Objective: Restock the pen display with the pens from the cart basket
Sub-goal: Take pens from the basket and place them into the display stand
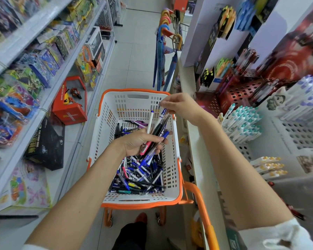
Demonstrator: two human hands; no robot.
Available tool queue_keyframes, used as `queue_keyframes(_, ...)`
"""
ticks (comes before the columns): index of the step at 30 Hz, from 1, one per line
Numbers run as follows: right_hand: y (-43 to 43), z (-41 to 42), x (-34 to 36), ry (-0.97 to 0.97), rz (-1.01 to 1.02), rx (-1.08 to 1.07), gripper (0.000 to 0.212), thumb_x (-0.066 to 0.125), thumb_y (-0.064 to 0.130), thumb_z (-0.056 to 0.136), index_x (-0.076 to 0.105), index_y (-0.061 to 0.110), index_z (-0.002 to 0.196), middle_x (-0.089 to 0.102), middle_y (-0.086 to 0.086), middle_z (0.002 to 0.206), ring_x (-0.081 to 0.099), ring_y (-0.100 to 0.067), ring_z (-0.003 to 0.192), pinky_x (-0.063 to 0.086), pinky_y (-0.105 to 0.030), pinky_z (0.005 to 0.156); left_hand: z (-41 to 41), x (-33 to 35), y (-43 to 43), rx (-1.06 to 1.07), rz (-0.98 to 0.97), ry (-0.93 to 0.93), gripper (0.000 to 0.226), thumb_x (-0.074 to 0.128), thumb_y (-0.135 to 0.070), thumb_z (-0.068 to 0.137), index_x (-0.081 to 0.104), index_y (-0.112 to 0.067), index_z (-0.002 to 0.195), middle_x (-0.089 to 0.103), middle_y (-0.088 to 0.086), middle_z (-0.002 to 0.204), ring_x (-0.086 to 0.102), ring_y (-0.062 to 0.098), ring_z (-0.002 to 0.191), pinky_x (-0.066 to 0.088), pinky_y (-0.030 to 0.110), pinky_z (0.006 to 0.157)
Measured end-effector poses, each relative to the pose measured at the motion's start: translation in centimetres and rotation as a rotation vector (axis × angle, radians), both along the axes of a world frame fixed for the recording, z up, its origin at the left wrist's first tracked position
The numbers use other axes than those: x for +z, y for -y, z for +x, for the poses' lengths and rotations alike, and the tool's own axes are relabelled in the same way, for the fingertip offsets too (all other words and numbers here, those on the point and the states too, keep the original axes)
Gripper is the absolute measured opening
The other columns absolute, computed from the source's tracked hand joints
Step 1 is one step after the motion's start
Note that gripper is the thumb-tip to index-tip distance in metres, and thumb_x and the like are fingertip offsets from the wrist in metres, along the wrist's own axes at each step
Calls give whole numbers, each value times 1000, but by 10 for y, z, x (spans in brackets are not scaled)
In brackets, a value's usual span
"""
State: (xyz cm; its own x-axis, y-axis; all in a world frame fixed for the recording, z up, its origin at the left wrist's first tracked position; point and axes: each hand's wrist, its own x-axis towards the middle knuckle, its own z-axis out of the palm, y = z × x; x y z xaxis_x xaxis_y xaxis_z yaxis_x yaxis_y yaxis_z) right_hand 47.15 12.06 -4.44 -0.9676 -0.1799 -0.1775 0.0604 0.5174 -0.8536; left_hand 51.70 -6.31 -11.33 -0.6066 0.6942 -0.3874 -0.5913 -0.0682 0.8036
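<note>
Pens, mixed bundle (156, 131): black, white, blue and one pink barrel, gripped in the person's left hand (143, 142) with the fingers curled round the lot, held above the middle of the basket. White-and-blue pen (163, 113): upper end pinched between the fingertips of the right hand (181, 105); its lower part stands among the bundle, tilted toward the right hand. Both forearms bare; white sleeve (278, 235) at the right elbow.

Loose pens (139, 175): a heap of mostly blue, black and white barrels lying crosswise on the basket floor, thickest at the near end. Basket (173, 175): white slotted plastic with an orange rim, seated on an orange cart (107, 213); cart handle (203, 204) at its near right corner.

Pen display (242, 122): on the counter (199, 159) to the right, just beside the basket; white pens with teal caps in tiered rows, yellow-capped pens (268, 166) nearer, purple-capped pens (309, 91) farther back. Red perforated stand (242, 92): behind these, a few pens upright in it.

Toy shelves (43, 56): left of the aisle, stocked with boxed toys; red open box (70, 107) and black box (45, 144) on the low ledge. Umbrellas (162, 51): hanging at the far end of the aisle.
</note>
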Motion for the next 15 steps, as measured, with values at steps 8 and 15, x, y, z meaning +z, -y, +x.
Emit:
queue_keyframes(8,10,5,-2,127,112,196,28,63,35,96,70,11,106,70,9,106,63,3,95,50,-15,85,-4,2,-2,-36,89,106,15,50,3,96,57,3,108,65,8,83,57,10,58,53,22,57)
queue_keyframes(15,4,8,-9,-194,-364,-276,13,60,17,98,61,8,88,70,-15,88,65,-15,75,53,-25,72,-10,4,-8,186,62,24,24,57,-1,91,60,-1,115,69,6,82,62,12,60,56,25,59)
